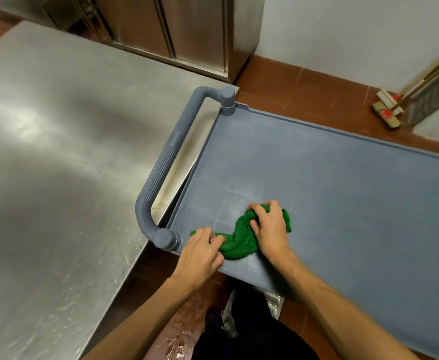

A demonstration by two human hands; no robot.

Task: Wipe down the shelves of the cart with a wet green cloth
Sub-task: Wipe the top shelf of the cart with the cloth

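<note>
Looking down, you see your two hands bunching a green cloth on the top shelf of a grey-blue plastic cart, near the shelf's corner closest to you, beside the cart's handle. Your left hand pinches the cloth's left end between curled fingers at the shelf's near edge. Your right hand presses down on the crumpled far part of the cloth, fingers bent and gripping the fabric. The cloth lies twisted between both hands, touching the shelf. A stainless steel bench stands just left of the cart, its corner under the handle. A broom head rests on the red tiled floor beyond the shelf's far edge.
</note>
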